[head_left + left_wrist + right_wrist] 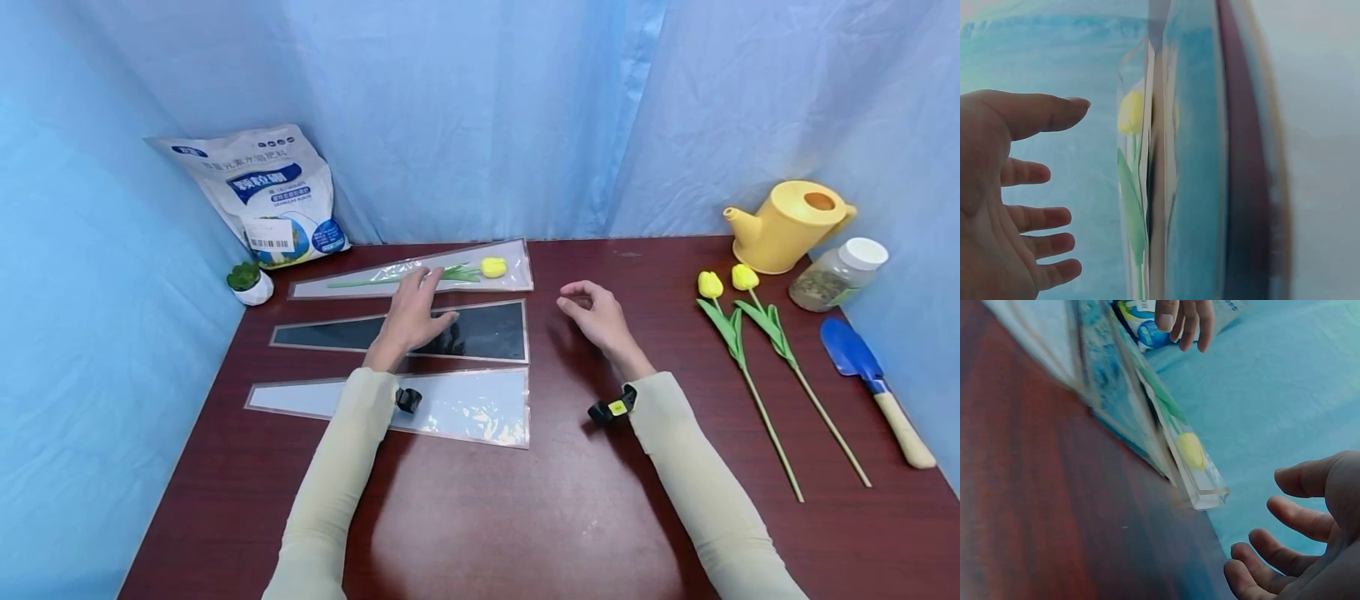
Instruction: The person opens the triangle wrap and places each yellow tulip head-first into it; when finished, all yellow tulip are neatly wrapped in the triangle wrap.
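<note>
My left hand (411, 315) hovers over the far and middle of three wedge-shaped flat sleeves, fingers spread and holding nothing. In the far white sleeve (514, 250) lies a yellow tulip (492, 267), its stem partly behind the hand. The middle sleeve (491, 329) is black, and the near one (457, 408) is white and glossy. To the right of the sleeves my right hand (597, 319) hangs above the table, fingers loosely bent and nothing in them. In the left wrist view the left fingers (1050, 244) stand apart from the sleeve with the tulip.
Two yellow tulips (735, 333) lie at the right, beside a blue trowel (855, 350). Behind them stand a yellow watering can (787, 229) and a white-capped jar (828, 279). A fertilizer bag (277, 192) and a small potted succulent (251, 287) occupy the back left.
</note>
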`<control>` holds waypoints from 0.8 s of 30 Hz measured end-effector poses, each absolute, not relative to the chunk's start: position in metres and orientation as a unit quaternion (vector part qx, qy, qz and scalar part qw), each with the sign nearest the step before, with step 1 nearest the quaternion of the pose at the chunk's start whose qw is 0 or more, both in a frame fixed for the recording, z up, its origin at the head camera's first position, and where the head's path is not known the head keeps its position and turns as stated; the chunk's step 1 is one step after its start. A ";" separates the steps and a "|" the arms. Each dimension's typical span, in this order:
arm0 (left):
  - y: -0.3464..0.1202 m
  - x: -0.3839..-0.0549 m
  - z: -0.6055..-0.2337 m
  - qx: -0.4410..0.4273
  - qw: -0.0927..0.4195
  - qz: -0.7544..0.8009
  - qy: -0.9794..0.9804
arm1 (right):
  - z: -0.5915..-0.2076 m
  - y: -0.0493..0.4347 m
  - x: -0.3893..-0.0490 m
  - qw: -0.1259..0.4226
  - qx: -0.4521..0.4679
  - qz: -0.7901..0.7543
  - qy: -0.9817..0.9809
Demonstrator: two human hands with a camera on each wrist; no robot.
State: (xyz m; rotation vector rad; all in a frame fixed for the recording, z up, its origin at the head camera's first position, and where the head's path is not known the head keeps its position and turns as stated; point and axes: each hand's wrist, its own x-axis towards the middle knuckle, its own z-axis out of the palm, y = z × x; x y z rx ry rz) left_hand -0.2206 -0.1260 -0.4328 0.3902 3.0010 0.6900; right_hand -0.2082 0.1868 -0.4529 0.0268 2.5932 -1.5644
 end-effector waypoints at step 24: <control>-0.086 -0.184 -0.442 0.209 0.135 0.187 0.950 | -0.471 0.164 -0.190 0.059 -0.112 -0.387 0.913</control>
